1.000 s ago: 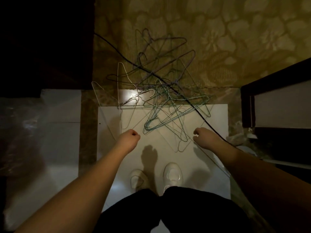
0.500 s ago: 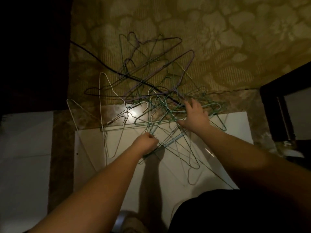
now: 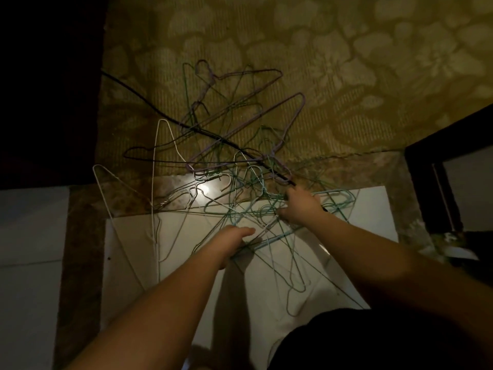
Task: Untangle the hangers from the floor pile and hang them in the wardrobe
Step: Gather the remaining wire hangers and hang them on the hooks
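A tangled pile of thin wire hangers (image 3: pixel 229 166) lies on the floor ahead, part on the patterned carpet, part on the white tile. The hangers are purple, green, pale blue, white and dark. My left hand (image 3: pixel 232 240) is down in the near edge of the pile, fingers curled round a pale blue hanger wire (image 3: pixel 269 240). My right hand (image 3: pixel 301 206) reaches into the pile's right side and grips a bunch of green and blue hanger wires (image 3: pixel 338 201). A dark cable (image 3: pixel 149 102) runs diagonally through the pile to my right hand.
A patterned olive carpet (image 3: pixel 346 76) covers the far floor. White floor tile (image 3: pixel 186 263) lies under my arms, with a marbled brown border (image 3: pixel 82 236) at left. A dark furniture frame (image 3: pixel 426 188) stands at right. Dark furniture (image 3: pixel 48 89) fills the upper left.
I have bent down from standing and both hands have gone from hanging above the floor into the pile. Since half a second ago my right hand's spread fingers have curled round the wires.
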The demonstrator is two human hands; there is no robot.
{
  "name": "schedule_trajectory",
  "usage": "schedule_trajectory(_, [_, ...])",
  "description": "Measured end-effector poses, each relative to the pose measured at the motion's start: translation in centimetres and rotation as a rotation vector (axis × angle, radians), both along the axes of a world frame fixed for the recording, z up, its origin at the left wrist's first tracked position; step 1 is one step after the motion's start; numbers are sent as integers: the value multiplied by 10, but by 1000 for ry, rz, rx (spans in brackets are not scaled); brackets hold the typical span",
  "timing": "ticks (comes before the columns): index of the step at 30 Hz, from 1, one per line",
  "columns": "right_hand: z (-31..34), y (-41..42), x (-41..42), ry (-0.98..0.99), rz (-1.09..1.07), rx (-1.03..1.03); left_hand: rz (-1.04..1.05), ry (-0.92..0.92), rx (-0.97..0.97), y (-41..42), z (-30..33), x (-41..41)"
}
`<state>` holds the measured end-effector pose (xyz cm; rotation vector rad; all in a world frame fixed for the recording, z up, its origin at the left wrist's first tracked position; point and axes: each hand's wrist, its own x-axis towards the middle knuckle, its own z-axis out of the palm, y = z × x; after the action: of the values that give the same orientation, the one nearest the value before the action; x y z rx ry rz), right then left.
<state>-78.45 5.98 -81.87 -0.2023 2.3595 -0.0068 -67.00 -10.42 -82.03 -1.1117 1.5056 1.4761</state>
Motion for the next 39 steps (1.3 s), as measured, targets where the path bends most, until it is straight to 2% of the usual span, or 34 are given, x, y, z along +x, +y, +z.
schedule_trajectory(4, [6, 3, 1, -59, -30, -61, 27, -27, -17, 10, -3, -4])
schedule_trajectory(9, [31, 6, 4, -184, -102, -295, -100, -73, -219, 24, 2, -19])
schedule_trajectory(10, [40, 8, 1, -193, -116, -334, -65, -50, -176, 25, 2, -24])
schedule_trajectory(13, [65, 21, -11, -179, -185, -467, 269, 23, 78, 27, 19, -39])
schedule_trajectory(17, [108, 29, -24, -154, -228, -601, 466, 120, 289, 34, 48, -53])
schedule_trajectory(24, [171, 20, -47, -252, -373, -657, 602, 133, 457, 36, 97, -75])
schedule_trajectory(28, [199, 4, -54, -42, -331, -540, 667, 145, 457, 29, 123, -78])
schedule_trajectory(31, [222, -10, -62, 130, -324, -475, 612, 109, 378, 17, 137, -76])
schedule_trajectory(35, [243, -26, -74, 132, -407, -460, 571, 60, 392, -4, 156, -77])
schedule_trajectory(39, [238, -33, -67, 163, -492, -464, 542, 115, 472, -12, 182, -76])
